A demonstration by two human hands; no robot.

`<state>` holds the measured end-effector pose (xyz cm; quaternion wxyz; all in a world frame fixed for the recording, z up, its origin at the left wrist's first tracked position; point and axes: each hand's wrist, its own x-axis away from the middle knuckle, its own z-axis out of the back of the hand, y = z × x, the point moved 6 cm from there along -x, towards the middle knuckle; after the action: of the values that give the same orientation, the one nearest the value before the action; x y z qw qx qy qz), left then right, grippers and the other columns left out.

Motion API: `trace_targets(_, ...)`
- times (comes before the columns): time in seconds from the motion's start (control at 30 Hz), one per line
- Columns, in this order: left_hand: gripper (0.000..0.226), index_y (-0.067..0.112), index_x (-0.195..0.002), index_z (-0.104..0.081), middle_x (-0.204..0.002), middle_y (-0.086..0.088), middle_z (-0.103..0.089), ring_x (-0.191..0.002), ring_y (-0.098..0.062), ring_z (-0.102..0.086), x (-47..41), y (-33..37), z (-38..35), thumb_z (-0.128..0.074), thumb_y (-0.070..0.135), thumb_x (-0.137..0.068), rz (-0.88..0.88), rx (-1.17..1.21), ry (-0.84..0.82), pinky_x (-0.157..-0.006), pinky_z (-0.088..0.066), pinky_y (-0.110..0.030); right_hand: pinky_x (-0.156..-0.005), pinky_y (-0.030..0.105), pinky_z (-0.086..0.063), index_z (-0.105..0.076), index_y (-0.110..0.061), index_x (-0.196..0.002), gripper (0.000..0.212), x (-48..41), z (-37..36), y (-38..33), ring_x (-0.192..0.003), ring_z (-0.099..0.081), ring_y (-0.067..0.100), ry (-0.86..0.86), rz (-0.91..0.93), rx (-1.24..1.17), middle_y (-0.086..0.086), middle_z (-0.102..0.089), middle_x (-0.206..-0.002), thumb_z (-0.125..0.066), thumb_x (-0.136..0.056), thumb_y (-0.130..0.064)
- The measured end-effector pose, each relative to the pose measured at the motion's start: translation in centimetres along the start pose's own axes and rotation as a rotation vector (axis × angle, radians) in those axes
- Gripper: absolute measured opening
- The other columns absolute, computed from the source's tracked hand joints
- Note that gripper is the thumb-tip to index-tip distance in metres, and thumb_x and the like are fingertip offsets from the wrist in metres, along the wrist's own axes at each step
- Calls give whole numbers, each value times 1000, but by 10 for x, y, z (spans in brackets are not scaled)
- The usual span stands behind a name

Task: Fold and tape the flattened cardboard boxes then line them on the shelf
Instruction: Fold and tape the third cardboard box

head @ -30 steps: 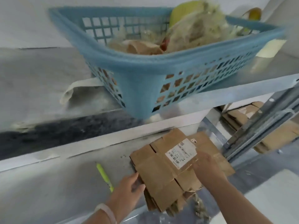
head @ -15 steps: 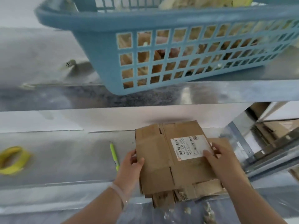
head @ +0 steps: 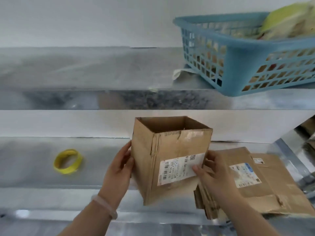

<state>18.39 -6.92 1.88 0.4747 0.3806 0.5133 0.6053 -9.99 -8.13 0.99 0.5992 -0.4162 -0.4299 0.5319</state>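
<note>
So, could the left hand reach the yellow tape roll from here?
Probably yes: only bare shelf lies between the left hand and the tape roll, though that hand is busy pressing the box.

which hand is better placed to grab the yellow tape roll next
Left, likely. The left hand presses on the left side of the opened box, the same side as the yellow tape roll. The right hand grips the box's other side by the label and would have to reach across it.
</note>
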Motion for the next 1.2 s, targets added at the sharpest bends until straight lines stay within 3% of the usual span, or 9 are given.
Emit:
trace_targets(0.2, 38, 27, -119, -65, -111, -5, -68, -105, -19, -64, -24, -6, 63, -50, 1, -96, -60, 42, 89, -93, -51, -47, -87, 28, -57, -21, -61, -137, 86, 4, -90, -30, -120, -51, -3, -142, 176, -11, -20, -49, -132, -75, -83, -22)
trace_targets(0.3, 36, 26, -109, -66, -97, 5, -73, -92, -10, -67, -33, -8, 85, -47, -2, -96, -58, 83, 100, -79, -55, -29, -94, 33, -55, -13, -64, -140, 89, 3, -121, -37, -124, -47, 3, -142, 238, 122, -16, -39, -135, -74, -84, -30)
trace_targets(0.47, 18, 24, -103, -65, -100, -5, -68, -93, -24, -62, -43, -27, 116, -47, 23, -100, -88, 136, 44, -81, -47, -38, -98, 36, -52, -17, -66, -134, 77, 9, -155, -34, -119, -46, 6, -168, 362, 326, -26, -28, -132, -69, -85, -37)
trace_targets(0.6, 53, 34, -118, -64, -136, 7, -54, -129, -16, -48, -40, -45, 121, -41, 69, -86, -107, 109, -182, -101, -42, -37, -99, 28, -49, -35, -61, -128, 60, 6, -165, -39, -124, -44, 3, -116, 417, 295, -32, -26, -138, -69, -83, -39)
trace_targets(0.8, 59, 33, -120, -65, -146, 15, -36, -133, -4, -40, -43, -40, 125, -53, 72, -78, -240, -40, -324, -101, -45, -27, -97, 14, -42, -60, -42, -91, 15, -3, -165, -48, -119, -43, -13, -55, 398, 305, -36, -40, -133, -71, -81, -40)
trace_targets(0.9, 20, 52, -100, -67, -126, 33, -45, -117, 3, -51, -51, -32, 129, -69, 50, -80, -259, -158, -153, -90, -52, -23, -91, 23, -50, -57, -48, -102, 36, -7, -164, -51, -112, -45, -14, -63, 337, 294, -33, -44, -126, -78, -77, -33)
trace_targets(1.0, 64, 55, -126, -41, -129, 24, -43, -117, 0, -51, -62, -35, 131, -76, 33, -78, -215, -189, -126, -81, -57, -27, -83, 18, -51, -17, -57, -142, 98, -17, -161, -53, -110, -44, -14, -144, 251, 296, -40, -26, -137, -83, -71, -38)
trace_targets(1.07, 86, 52, -139, -25, -133, 29, -35, -115, 4, -49, -68, -35, 131, -78, 26, -77, -174, -222, -184, -76, -57, -23, -83, 18, -51, 9, -60, -144, 121, -25, -160, -56, -110, -47, -9, -239, 235, 337, -42, -14, -144, -84, -69, -40)
trace_targets(1.2, 49, 46, -120, -54, -134, 23, -40, -117, 4, -49, -72, -26, 134, -74, 46, -76, -269, -351, -234, -80, -57, -27, -99, 35, -48, -21, -56, -144, 93, -29, -162, -63, -116, -48, 0, -281, 308, 484, -35, -32, -139, -71, -66, -66)
